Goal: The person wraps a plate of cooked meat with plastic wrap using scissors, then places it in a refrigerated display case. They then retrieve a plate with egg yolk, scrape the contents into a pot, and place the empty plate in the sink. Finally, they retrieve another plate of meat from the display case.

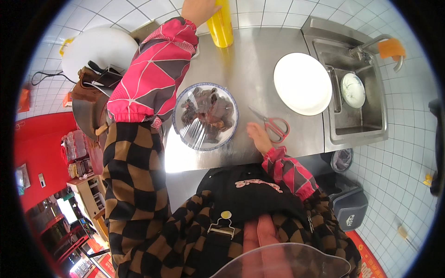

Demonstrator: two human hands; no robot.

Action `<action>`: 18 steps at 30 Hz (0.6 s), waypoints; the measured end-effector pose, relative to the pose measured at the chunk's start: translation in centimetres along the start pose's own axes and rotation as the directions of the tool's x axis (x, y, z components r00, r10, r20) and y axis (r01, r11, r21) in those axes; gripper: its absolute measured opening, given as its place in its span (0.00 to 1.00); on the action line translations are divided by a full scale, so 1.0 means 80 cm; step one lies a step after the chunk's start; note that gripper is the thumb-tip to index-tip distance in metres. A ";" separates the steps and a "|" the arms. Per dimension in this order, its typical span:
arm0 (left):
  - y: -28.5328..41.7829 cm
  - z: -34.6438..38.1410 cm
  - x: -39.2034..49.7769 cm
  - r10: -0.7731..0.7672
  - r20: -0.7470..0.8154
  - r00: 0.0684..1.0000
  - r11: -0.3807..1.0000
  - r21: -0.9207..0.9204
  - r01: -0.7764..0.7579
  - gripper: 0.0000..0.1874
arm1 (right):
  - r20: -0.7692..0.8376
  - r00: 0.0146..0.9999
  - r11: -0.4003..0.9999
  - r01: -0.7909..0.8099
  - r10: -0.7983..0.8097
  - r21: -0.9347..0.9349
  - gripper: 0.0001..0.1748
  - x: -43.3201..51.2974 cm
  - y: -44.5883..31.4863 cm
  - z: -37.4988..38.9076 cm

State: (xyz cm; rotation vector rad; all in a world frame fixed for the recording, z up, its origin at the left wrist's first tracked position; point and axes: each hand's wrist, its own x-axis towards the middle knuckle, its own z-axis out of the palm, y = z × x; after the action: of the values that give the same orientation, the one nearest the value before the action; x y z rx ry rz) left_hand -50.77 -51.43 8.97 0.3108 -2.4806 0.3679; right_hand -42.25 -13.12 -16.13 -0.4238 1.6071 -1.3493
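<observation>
A bowl with a blue patterned rim (233,93) stands on the steel counter, holding dark brown pieces of food (208,113) under clear, wrinkled plastic film (194,133). My left hand (200,11) reaches past it to the tiled wall and grips a yellow container (222,31), whose upper end the picture's edge cuts off. Close to the counter's front edge is my right hand (259,137), holding nothing, its fingers loosely extended. Beside it lie scissors with red handles (278,130), blades pointing toward the back left.
An oval white dish (303,83) stands right of the scissors, by the sink's rim (347,137). A smaller bowl (353,90) sits in the sink, below a faucet with an orange cloth (391,48). At left are a round white board (100,48) and a knife holder (111,78).
</observation>
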 end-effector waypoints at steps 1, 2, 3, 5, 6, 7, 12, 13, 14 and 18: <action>0.003 -0.006 -0.006 0.009 -0.015 1.000 0.999 -0.035 -0.009 0.29 | -0.016 0.998 0.990 -0.057 0.059 0.129 0.23 0.003 0.004 0.017; 0.005 -0.013 -0.013 0.017 -0.033 0.999 0.997 -0.070 -0.019 0.32 | -0.039 0.984 0.957 -0.158 0.173 0.243 0.24 0.007 0.006 0.030; 0.009 -0.020 -0.022 0.023 -0.055 0.998 0.994 -0.103 -0.029 0.34 | -0.042 0.990 0.941 -0.116 0.136 0.317 0.25 0.010 0.007 0.037; 0.019 -0.038 -0.055 -0.115 -0.100 0.988 0.924 -0.376 0.069 0.33 | -0.065 0.983 0.893 -0.126 0.170 0.432 0.26 0.018 0.005 0.048; 0.025 -0.049 -0.080 -0.191 -0.108 0.976 0.859 -0.500 0.112 0.32 | -0.025 0.983 0.872 -0.151 0.184 0.466 0.27 0.022 0.003 0.050; 0.029 -0.065 -0.118 -0.260 -0.093 0.961 0.788 -0.596 0.155 0.22 | 0.019 0.980 0.847 -0.181 0.198 0.499 0.28 0.024 0.000 0.052; 0.124 -0.179 -0.401 -0.608 0.591 0.530 0.081 -0.617 0.783 0.08 | 0.159 0.939 0.789 -0.343 0.306 0.510 0.29 0.007 -0.005 0.050; 0.142 -0.191 -0.445 -0.557 0.802 0.215 -0.165 -0.360 0.918 0.13 | 0.175 0.936 0.774 -0.350 0.304 0.527 0.30 0.002 -0.004 0.050; 0.165 -0.201 -0.482 -0.461 0.875 0.147 -0.314 -0.316 0.895 0.14 | 0.188 0.931 0.755 -0.365 0.314 0.545 0.30 -0.004 -0.002 0.050; 0.234 -0.189 -0.555 -0.212 0.976 -0.041 -0.730 -0.131 0.671 0.27 | 0.315 0.858 0.641 -0.513 0.406 0.571 0.29 -0.027 0.008 0.061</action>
State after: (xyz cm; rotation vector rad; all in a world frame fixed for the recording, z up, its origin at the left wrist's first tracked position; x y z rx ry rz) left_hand -13.28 -22.96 -9.37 1.5718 -1.0594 -2.2739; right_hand -37.01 -14.00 -15.40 0.2905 0.9270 -1.3137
